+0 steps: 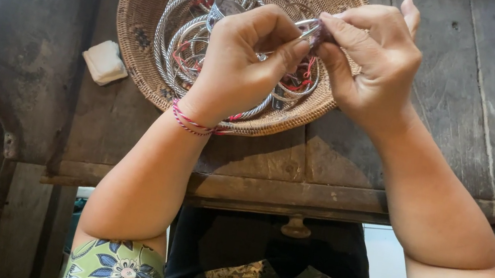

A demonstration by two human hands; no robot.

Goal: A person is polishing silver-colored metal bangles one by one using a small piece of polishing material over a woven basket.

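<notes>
Both hands meet above a woven basket (147,13): the left hand (241,56) and the right hand (370,59) are curled nearly closed, fingertips pinching a small silver-coloured piece (311,29) between them, held over the basket's right side. Much of the piece is covered by the fingers, so its shape is hard to tell. Fine work like this probably goes best with a firm pinch and wrists kept steady over the basket (anything dropped would land inside). Coiled metal bangles (185,33) with red thread fill the basket, which sits on a worn wooden table (481,119). A pale small block (105,62) lies just beside the basket's left rim.
</notes>
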